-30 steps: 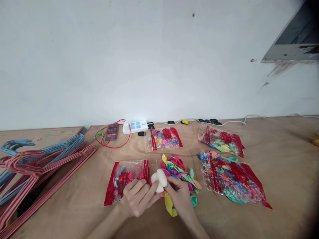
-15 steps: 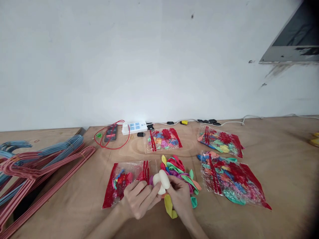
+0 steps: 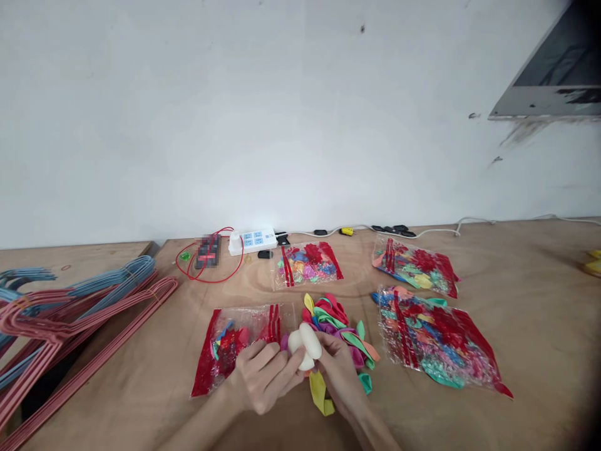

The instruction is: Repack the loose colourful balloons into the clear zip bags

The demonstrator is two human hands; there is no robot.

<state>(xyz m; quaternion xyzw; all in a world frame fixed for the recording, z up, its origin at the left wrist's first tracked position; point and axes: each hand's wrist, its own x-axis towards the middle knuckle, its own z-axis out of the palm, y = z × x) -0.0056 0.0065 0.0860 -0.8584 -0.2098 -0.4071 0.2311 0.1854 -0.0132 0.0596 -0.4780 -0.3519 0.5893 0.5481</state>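
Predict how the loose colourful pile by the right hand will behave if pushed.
The loose pile would probably flop and give, since its pieces lie bent and folded. It may spread rather than slide as one, as the pieces point in many directions. The yellow piece at its near edge looks thin and limp, so it would likely fold.

Near the back edge of the worktop [image 3: 526,300] is the power strip [image 3: 253,242]; across the left edge lie the hangers [image 3: 84,321]. The balloon heap [image 3: 331,313] is between the left bag [image 3: 230,335] and the right front bag [image 3: 441,341], before the middle bag [image 3: 310,263]
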